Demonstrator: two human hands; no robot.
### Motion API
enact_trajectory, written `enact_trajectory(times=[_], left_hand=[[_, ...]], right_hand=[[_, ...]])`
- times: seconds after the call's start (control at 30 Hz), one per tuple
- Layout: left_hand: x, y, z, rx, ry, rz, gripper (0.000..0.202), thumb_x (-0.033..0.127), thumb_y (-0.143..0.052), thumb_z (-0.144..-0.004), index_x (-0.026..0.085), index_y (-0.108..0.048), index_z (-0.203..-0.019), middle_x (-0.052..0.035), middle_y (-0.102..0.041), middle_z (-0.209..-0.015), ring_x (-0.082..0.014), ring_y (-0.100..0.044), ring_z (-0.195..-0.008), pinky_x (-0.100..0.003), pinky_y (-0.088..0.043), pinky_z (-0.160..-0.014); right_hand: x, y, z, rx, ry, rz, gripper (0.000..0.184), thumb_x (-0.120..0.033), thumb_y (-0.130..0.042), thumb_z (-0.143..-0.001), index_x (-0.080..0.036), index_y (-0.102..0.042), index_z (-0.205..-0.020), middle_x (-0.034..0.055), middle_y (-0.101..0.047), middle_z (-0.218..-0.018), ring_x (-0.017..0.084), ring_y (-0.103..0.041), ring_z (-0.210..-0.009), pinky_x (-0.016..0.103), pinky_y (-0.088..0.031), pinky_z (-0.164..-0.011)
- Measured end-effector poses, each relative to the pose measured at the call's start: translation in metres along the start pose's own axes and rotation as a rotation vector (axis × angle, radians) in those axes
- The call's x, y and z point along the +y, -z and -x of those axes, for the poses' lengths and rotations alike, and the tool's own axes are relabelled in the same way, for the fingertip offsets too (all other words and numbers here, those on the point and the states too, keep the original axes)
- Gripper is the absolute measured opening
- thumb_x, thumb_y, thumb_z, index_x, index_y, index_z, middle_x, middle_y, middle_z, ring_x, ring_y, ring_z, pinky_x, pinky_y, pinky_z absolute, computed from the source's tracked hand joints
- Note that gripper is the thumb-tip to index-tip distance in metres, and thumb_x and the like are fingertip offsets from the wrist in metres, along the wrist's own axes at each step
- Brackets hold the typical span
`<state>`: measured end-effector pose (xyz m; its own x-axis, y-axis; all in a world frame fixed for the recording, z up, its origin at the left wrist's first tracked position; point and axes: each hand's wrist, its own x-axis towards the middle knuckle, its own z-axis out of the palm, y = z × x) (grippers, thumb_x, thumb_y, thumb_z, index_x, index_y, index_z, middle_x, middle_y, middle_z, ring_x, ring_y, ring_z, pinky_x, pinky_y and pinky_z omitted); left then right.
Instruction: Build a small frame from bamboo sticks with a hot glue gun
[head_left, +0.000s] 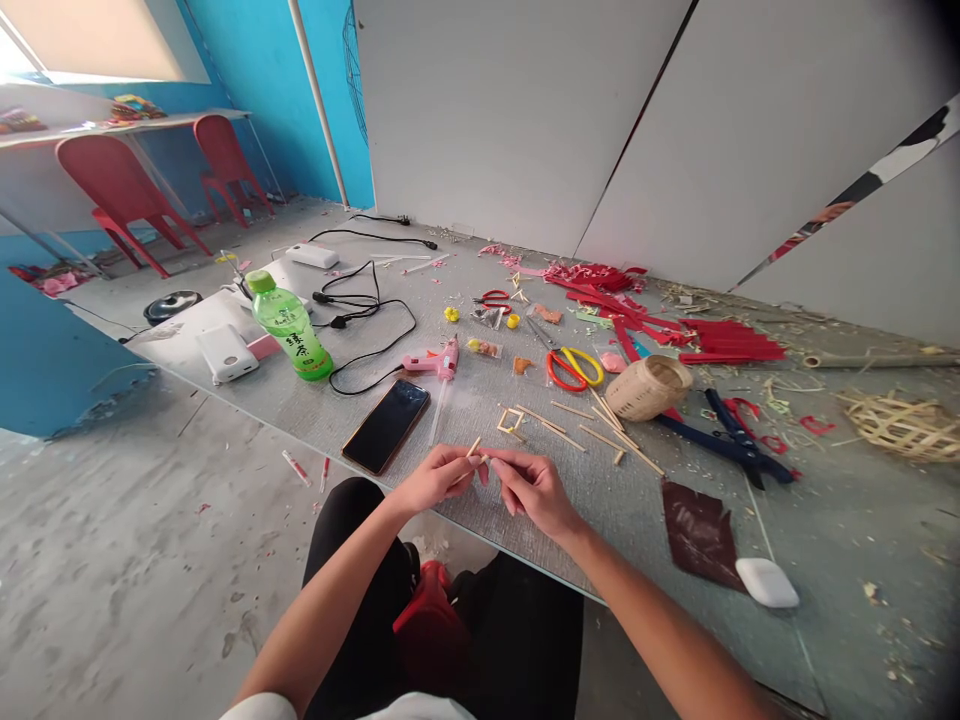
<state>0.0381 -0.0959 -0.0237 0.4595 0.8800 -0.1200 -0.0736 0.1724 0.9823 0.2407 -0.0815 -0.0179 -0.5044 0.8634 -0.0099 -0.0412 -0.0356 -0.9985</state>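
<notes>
Close to the table's front edge, my left hand (442, 477) is closed on a thin wooden stick (473, 448). My right hand (534, 490) meets it with thumb and forefinger pinched at the stick's end, where a small pale bit shows; what exactly those fingers hold is too small to make out. Just beyond the hands lies a small frame of glued sticks (512, 420). Loose wooden sticks (600, 437) are spread to its right. A pink glue gun (433, 362) rests on the table with a clear glue stick (442, 405) near it, beside a black phone (387, 425).
A green bottle (291, 325) and white power bank (226, 353) stand at left, near black cables (375, 300). Scissors (570, 368), a woven bamboo basket (649, 387), blue pliers (731, 435), red strips (731, 340), brown sheet (701, 535) and white case (766, 582) lie to the right.
</notes>
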Motion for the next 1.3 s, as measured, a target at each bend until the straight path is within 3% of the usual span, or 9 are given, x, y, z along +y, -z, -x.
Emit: enact_trajectory(times=[0.37, 0.6, 0.77, 0.9, 1.0, 1.07, 1.13, 1.2, 1.3], left_hand=[[-0.002, -0.007, 0.000, 0.020, -0.050, -0.113, 0.056, 0.065, -0.055, -0.096, 0.012, -0.062, -0.081, 0.0081, -0.031, -0.057, -0.0061, -0.023, -0.052, -0.024, -0.016, -0.050], [-0.005, -0.004, 0.001, 0.000, -0.120, -0.257, 0.059, 0.061, -0.054, -0.098, 0.010, -0.063, -0.072, 0.0066, -0.025, -0.060, -0.0063, -0.020, -0.056, -0.025, -0.014, -0.052], [-0.003, -0.004, 0.003, -0.019, -0.084, -0.210, 0.059, 0.061, -0.055, -0.098, 0.006, -0.077, -0.098, 0.0079, -0.026, -0.056, -0.0061, -0.020, -0.052, -0.024, -0.014, -0.049], [0.000, -0.005, 0.003, -0.006, -0.049, -0.056, 0.062, 0.063, -0.057, -0.096, 0.005, -0.077, -0.101, 0.0088, -0.028, -0.053, -0.0053, -0.021, -0.048, -0.023, -0.016, -0.048], [0.001, -0.005, 0.001, 0.037, -0.042, -0.039, 0.065, 0.067, -0.058, -0.094, 0.005, -0.077, -0.103, 0.0085, -0.031, -0.051, -0.0053, -0.023, -0.047, -0.022, -0.017, -0.047], [0.000, -0.006, -0.001, 0.104, -0.037, -0.037, 0.069, 0.070, -0.057, -0.092, 0.005, -0.077, -0.105, 0.0080, -0.034, -0.051, -0.0060, -0.027, -0.047, -0.022, -0.020, -0.048], [-0.003, -0.006, -0.006, 0.177, -0.044, -0.040, 0.072, 0.073, -0.056, -0.091, 0.006, -0.076, -0.108, 0.0076, -0.036, -0.052, -0.0068, -0.030, -0.048, -0.022, -0.023, -0.049], [-0.006, -0.006, -0.010, 0.224, -0.060, -0.055, 0.072, 0.073, -0.055, -0.091, 0.007, -0.074, -0.110, 0.0070, -0.039, -0.054, -0.0076, -0.033, -0.050, -0.021, -0.026, -0.051], [-0.011, -0.007, -0.014, 0.259, -0.080, -0.081, 0.069, 0.071, -0.054, -0.092, 0.007, -0.072, -0.111, 0.0061, -0.043, -0.058, -0.0084, -0.037, -0.054, -0.022, -0.028, -0.054]], right_hand=[[-0.008, 0.002, 0.003, 0.111, 0.147, 0.414, 0.035, -0.046, -0.060, -0.101, -0.017, -0.079, -0.091, -0.0005, -0.063, -0.057, 0.010, -0.054, -0.044, 0.022, -0.042, -0.047], [-0.008, 0.002, 0.004, 0.140, 0.121, 0.357, 0.034, -0.047, -0.059, -0.101, -0.018, -0.072, -0.089, -0.0034, -0.058, -0.051, 0.011, -0.053, -0.043, 0.022, -0.042, -0.047], [-0.002, 0.008, -0.001, 0.278, 0.166, 0.309, 0.032, -0.047, -0.064, -0.099, -0.018, -0.071, -0.088, -0.0061, -0.052, -0.048, 0.010, -0.048, -0.042, 0.023, -0.040, -0.048], [-0.018, 0.011, 0.003, 0.327, 0.208, 0.283, 0.030, -0.047, -0.071, -0.093, -0.019, -0.071, -0.084, -0.0049, -0.056, -0.048, 0.010, -0.049, -0.041, 0.024, -0.039, -0.046], [-0.041, 0.004, 0.027, 0.265, 0.246, 0.329, 0.031, -0.043, -0.078, -0.089, -0.021, -0.066, -0.071, -0.0036, -0.059, -0.048, 0.010, -0.051, -0.040, 0.024, -0.040, -0.046], [-0.043, -0.008, 0.051, 0.084, 0.239, 0.379, 0.035, -0.043, -0.080, -0.087, -0.021, -0.064, -0.066, -0.0013, -0.064, -0.051, 0.012, -0.057, -0.046, 0.024, -0.045, -0.050], [-0.022, -0.025, 0.074, -0.194, 0.099, 0.326, 0.036, -0.051, -0.072, -0.093, -0.021, -0.070, -0.074, -0.0003, -0.067, -0.053, 0.013, -0.062, -0.047, 0.023, -0.046, -0.048], [0.017, -0.044, 0.089, -0.453, -0.049, 0.312, 0.048, -0.057, -0.047, -0.105, -0.020, -0.072, -0.086, -0.0026, -0.063, -0.049, 0.012, -0.059, -0.037, 0.022, -0.043, -0.041], [0.083, -0.066, 0.098, -0.287, -0.056, 0.679, 0.039, -0.035, -0.038, -0.109, -0.025, -0.073, -0.095, -0.0015, -0.067, -0.056, 0.016, -0.063, -0.043, 0.027, -0.048, -0.047]])
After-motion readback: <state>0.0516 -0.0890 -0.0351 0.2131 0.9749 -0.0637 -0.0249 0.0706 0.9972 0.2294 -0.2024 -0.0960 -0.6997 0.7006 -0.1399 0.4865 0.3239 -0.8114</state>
